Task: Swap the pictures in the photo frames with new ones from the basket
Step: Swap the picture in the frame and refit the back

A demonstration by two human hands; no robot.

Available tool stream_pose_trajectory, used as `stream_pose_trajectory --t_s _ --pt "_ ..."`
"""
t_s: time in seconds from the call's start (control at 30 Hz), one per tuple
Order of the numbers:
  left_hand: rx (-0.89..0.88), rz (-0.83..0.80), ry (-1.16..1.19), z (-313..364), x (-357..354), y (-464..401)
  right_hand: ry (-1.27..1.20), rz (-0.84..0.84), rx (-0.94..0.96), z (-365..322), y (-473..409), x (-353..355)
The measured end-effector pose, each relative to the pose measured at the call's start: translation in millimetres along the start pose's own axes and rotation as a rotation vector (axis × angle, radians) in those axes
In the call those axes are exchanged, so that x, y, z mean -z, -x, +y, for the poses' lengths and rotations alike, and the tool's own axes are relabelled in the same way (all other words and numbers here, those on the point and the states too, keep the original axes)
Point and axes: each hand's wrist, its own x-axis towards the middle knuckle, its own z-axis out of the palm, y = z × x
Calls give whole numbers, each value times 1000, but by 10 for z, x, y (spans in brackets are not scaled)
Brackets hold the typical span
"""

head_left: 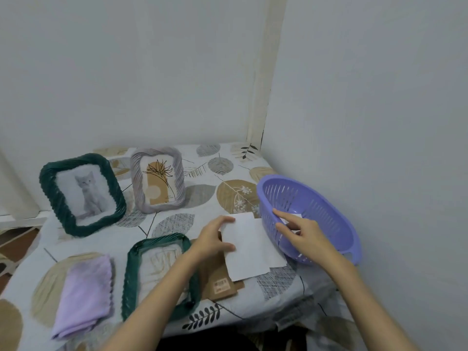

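Pale grey walls meet in a corner behind the bench (177,219), which is draped in a cloth printed with big leaves in tan, grey and black.

At the back left, 2 frames stand upright and tilted back: a dark green frame (82,195) showing a grey kitten, and beside it, to its right, a lilac frame (157,179) with a line drawing of a plant on tan card. Nearer the person, a 2nd green frame (158,276) lies flat, partly under the left forearm; I think it lies face up with a pale sheet inside, but the view is too soft to be sure. To its left sits a folded lilac cloth (84,296).

A brown card (222,277) with a small printed label lies just right of the flat frame. On top of it rests a white sheet (250,245), blank side up. The left hand (215,238) grips that sheet's left edge, thumb and fingers curled round it.

A purple slotted basket (326,239) stands at the right, touching the sheet's far corner. The right hand (300,230) reaches over its rim, index finger stretched out and thumb below it, pinching a white paper (296,216) inside the basket.
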Motion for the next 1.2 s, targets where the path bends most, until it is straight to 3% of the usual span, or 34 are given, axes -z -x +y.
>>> stream_pose_trajectory --t_s 0.13,0.27,0.47,0.6,0.73,0.83,0.97,1.03,1.13,1.2 --pt "-27 99 -130 20 -238 -209 -23 6 10 19 -24 42" --pt "-2 22 -211 -10 -415 -306 -37 9 29 36 -33 59" --pt "-8 -15 -672 -130 -492 -302 -57 29 38 28 -55 116" --pt "-22 -27 -717 -163 -506 -293 -25 -12 26 36 -34 27" --pt "-153 -189 -710 -136 -523 -320 -73 64 24 27 -89 123" --pt "-131 -272 -691 -132 -514 -341 -104 116 12 19 -129 240" --pt "-113 -254 -577 -151 -527 -369 -21 63 45 -60 -47 69" --pt "-69 -98 -255 -112 -525 -369 91 -22 66 -77 53 -91" --pt "62 140 449 69 -408 -355 293 -75 89 -99 169 -254" --pt "72 122 569 174 -314 -361 330 -77 91 -113 175 -254"
